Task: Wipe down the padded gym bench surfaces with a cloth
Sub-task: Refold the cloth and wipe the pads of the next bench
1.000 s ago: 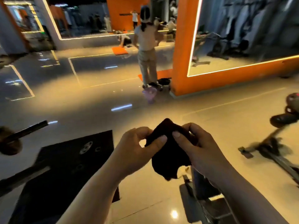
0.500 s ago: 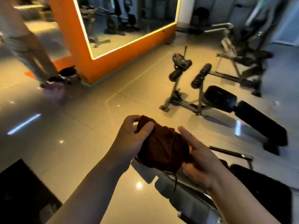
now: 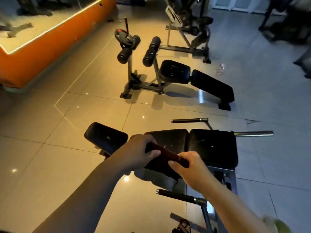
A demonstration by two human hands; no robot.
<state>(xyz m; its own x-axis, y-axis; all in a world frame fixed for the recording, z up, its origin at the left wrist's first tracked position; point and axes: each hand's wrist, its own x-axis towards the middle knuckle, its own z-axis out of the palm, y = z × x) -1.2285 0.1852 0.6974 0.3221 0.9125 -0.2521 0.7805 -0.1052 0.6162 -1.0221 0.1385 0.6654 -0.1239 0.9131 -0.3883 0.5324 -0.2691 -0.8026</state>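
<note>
A dark brown cloth (image 3: 165,156) is stretched between both hands, just above the near black padded bench. My left hand (image 3: 139,151) grips its left end and my right hand (image 3: 190,169) pinches its right end. The near bench has two square black pads (image 3: 213,147) side by side and a separate smaller pad (image 3: 105,137) at the left. Part of the left square pad is hidden behind my hands and the cloth. A second black padded bench (image 3: 212,83) with foam rollers stands farther away on the floor.
An orange-framed mirror wall (image 3: 42,46) runs along the upper left. Metal handles (image 3: 254,133) stick out from the near bench on the right, and another handle (image 3: 178,196) below my right hand. More gym machines (image 3: 188,22) stand at the back. Glossy tiled floor lies at the left.
The view has swung right and down from the mirror and a standing person to the benches. The bunched cloth is now pulled out flat between my hands, low over the near bench.
</note>
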